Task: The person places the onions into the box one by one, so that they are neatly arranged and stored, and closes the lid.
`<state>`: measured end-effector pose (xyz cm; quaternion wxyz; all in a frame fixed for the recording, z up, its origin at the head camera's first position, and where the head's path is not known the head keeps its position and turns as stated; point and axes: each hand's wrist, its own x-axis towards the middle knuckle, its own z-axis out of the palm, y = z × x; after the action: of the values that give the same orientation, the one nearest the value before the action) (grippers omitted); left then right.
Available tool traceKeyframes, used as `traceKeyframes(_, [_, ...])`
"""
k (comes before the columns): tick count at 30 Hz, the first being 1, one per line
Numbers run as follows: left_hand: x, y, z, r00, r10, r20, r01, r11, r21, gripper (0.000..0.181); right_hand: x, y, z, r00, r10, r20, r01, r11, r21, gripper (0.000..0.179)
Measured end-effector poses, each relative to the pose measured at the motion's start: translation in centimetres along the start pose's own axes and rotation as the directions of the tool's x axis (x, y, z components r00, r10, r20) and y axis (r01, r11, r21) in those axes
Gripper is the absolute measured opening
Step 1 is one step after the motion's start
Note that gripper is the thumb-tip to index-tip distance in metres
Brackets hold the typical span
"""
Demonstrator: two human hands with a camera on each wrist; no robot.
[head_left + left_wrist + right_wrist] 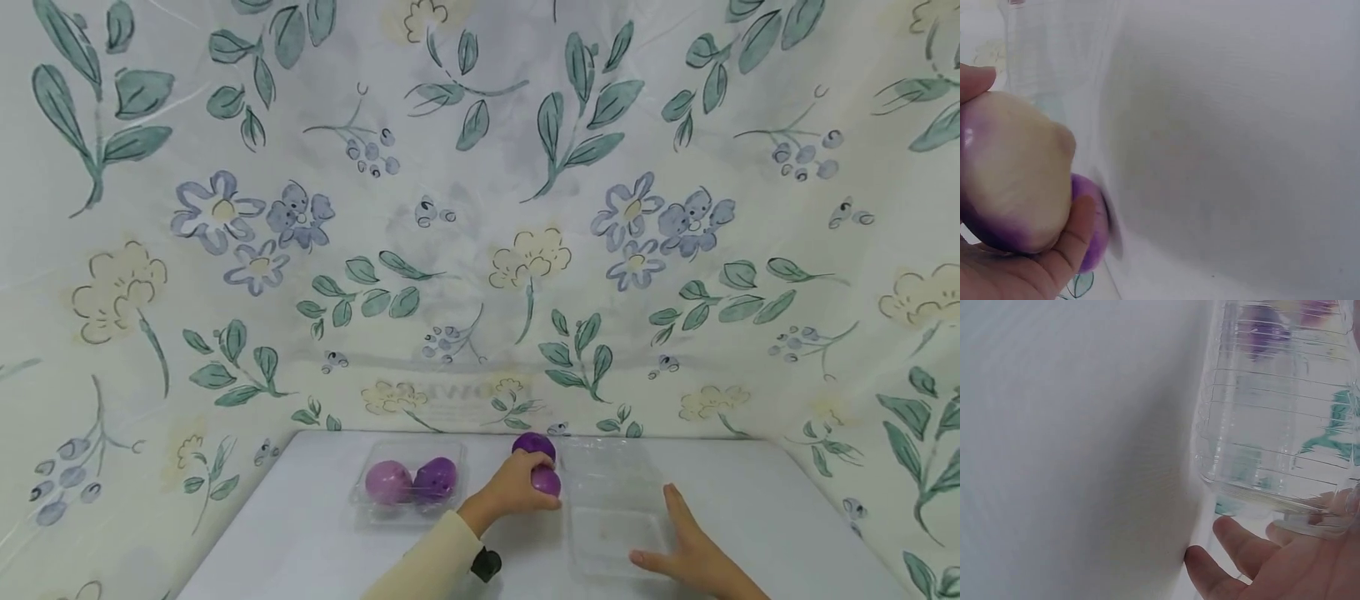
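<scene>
My left hand (513, 485) grips a round purple-and-cream vegetable (1016, 172), turnip- or onion-like. It shows as a pinkish-purple ball (546, 482) in the head view. Just behind it on the table lies a darker purple round piece (534, 447), partly hidden by the hand; in the left wrist view a purple piece (1092, 228) shows behind the fingers. To the right stands a clear plastic clamshell box (618, 533), its lid folded back. My right hand (693, 546) is at its right side, fingers spread and thumb over the near part. The right wrist view shows those fingers (1244, 547) beside the clear wall.
At the left sits another clear plastic box (408, 515) holding a pink-purple round piece (388, 482) and a dark purple one (436, 479). A black device (486, 564) is by the left wrist. Behind the white table (300, 517) hangs a floral sheet (480, 333).
</scene>
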<state>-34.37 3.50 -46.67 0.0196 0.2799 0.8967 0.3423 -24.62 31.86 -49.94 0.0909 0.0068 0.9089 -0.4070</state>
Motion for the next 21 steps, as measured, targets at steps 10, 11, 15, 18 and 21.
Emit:
traceKeyframes(10, [0.9, 1.9, -0.4, 0.999, 0.036, -0.031, -0.039, 0.996, -0.08, 0.055, 0.4, -0.2, 0.5, 0.999, 0.036, -0.006, -0.036, 0.999, 0.012, 0.13])
traceKeyframes(11, [1.0, 2.2, -0.2, 0.999, 0.04, -0.018, -0.042, 0.996, -0.074, 0.055, 0.4, -0.1, 0.5, 0.998, 0.057, -0.011, -0.057, 0.998, 0.007, 0.131])
traceKeyframes(15, [1.3, 3.6, 0.4, 0.995, 0.093, 0.022, -0.092, 0.995, -0.03, 0.055, 0.3, 0.2, 0.5, 0.995, 0.097, -0.014, -0.097, 0.995, 0.0, 0.133])
traceKeyframes(18, [1.4, 4.5, 0.6, 0.993, 0.115, 0.037, -0.115, 0.993, -0.012, 0.054, 0.3, 0.1, 0.4, 0.998, 0.063, -0.015, -0.063, 0.998, 0.006, 0.13])
traceKeyframes(21, [1.4, 5.5, 1.4, 0.989, 0.128, 0.075, -0.127, 0.992, -0.015, 0.055, 0.1, 0.3, 0.4, 0.998, 0.063, -0.008, -0.063, 0.998, 0.026, 0.129])
